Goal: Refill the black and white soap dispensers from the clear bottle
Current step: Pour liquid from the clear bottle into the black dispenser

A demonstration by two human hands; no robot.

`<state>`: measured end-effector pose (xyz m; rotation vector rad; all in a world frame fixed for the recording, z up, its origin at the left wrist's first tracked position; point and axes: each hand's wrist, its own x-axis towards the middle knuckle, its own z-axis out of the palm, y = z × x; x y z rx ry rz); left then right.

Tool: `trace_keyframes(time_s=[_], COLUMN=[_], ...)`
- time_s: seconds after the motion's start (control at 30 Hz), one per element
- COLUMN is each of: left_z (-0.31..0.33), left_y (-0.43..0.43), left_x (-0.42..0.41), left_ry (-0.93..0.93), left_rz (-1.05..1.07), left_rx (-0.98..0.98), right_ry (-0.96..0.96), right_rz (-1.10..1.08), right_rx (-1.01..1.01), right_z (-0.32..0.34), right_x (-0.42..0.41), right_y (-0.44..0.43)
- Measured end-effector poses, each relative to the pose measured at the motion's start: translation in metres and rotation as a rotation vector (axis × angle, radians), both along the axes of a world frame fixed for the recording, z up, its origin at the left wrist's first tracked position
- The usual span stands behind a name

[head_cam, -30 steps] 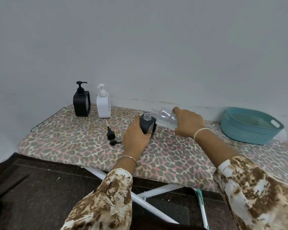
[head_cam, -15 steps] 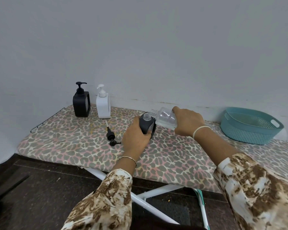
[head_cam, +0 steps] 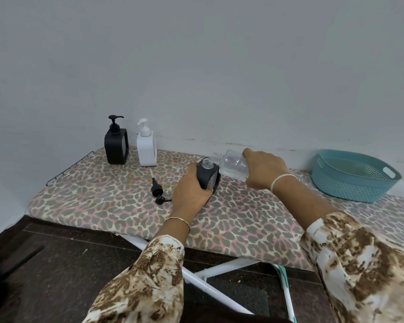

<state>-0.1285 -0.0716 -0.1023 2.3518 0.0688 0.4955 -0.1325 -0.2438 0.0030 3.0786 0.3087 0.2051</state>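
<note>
Mid-frame on ironing board: right hand wraps clear bottle, tipped leftward. Left hand grips open black dispenser. Best centre neck over mouth, tilt slowly. Pump lies left.

Loose sleeves, cream blotched with brown, reach mid-forearm. A thin metal bangle sits at the left hand's wrist, a pale band at the right hand's.
</note>
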Motion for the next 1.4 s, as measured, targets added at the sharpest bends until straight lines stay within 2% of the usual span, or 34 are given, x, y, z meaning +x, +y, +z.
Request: trace_keyframes(time_s=[0.67,1.4], left_z=[0.007,0.007], left_y=[0.010,0.016], left_x=[0.001,0.004], left_ry=[0.185,0.235], left_rz=[-0.115,-0.155], left_rx=[-0.004,-0.043], right_ry=[-0.009,-0.025], right_rz=[0.000,-0.004], right_rx=[-0.053,-0.061], right_z=[0.006,0.004], right_x=[-0.001,0.001], right_y=[0.004,0.006])
